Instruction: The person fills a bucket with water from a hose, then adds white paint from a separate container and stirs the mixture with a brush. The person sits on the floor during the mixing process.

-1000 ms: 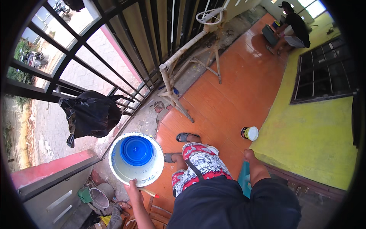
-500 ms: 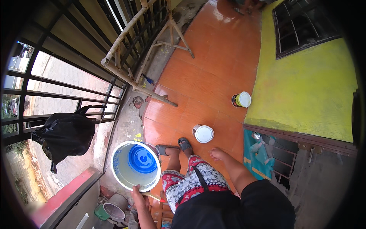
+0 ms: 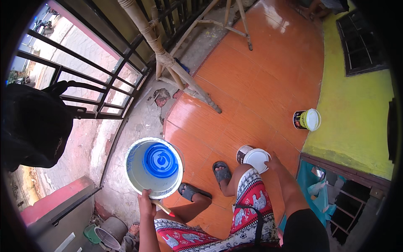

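My left hand (image 3: 146, 203) grips the near rim of a large white bucket (image 3: 136, 170), its open mouth tilted up at me. Blue paint (image 3: 160, 161) lies in the bottom, with smears up the inner wall. The same hand keeps a paintbrush (image 3: 163, 208) against the rim; its pale handle ends in a red tip, and its bristles are hidden. At the right, my right hand (image 3: 276, 164) has its fingers closed at the edge of a small white-lidded paint tub (image 3: 257, 160), which stands on the floor beside my right foot. Exactly how the fingers grip it is hard to see.
Another lidded tub (image 3: 311, 119) stands by the yellow wall (image 3: 352, 101). A bamboo frame (image 3: 168, 61) rises near the metal fence (image 3: 84, 90), where a black bag (image 3: 37, 126) hangs. Used buckets (image 3: 111, 233) sit at lower left. Another person (image 3: 317, 9) is at the far end.
My right hand has come down to the nearer tub's edge, and my body leans lower with knees bent. The bucket and brush stay in my left hand.
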`<move>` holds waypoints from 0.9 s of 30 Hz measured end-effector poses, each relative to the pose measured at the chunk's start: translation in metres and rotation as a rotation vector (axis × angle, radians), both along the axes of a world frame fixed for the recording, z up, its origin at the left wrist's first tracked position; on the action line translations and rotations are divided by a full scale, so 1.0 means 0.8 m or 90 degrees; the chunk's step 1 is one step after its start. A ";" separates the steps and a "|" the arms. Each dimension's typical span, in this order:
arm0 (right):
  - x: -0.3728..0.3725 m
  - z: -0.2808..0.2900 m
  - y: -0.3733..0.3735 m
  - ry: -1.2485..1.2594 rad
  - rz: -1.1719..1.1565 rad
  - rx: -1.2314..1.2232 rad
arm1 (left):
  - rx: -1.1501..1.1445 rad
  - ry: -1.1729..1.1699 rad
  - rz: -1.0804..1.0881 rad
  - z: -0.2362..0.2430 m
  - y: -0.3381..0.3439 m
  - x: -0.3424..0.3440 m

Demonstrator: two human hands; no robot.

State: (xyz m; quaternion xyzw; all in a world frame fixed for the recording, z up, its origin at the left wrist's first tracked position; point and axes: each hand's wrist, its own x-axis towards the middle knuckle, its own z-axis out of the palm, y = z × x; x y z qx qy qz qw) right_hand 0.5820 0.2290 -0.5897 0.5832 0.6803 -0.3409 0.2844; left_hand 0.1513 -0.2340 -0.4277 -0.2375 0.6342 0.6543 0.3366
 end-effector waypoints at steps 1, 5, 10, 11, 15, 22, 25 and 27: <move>0.007 -0.024 -0.003 0.049 0.006 -0.010 | -0.025 0.002 -0.027 -0.038 -0.008 -0.016; 0.033 -0.086 -0.011 0.005 -0.002 0.203 | -0.058 -0.011 -0.113 -0.176 -0.034 -0.088; 0.030 -0.078 -0.008 0.262 -0.303 -0.063 | -0.088 -0.073 -0.104 -0.293 -0.081 -0.164; 0.021 -0.075 -0.010 0.285 -0.309 -0.050 | -0.076 -0.097 -0.106 -0.307 -0.089 -0.175; -0.015 -0.064 -0.018 0.251 -0.230 0.032 | -0.100 -0.133 -0.079 -0.339 -0.110 -0.193; -0.068 -0.072 -0.007 0.376 -0.008 0.043 | -0.187 -0.216 -0.127 -0.413 -0.158 -0.193; -0.124 -0.053 -0.014 0.457 0.100 -0.038 | -0.246 -0.207 -0.151 -0.428 -0.180 -0.199; -0.170 -0.027 -0.013 0.468 0.254 -0.094 | -0.265 -0.214 -0.164 -0.427 -0.189 -0.195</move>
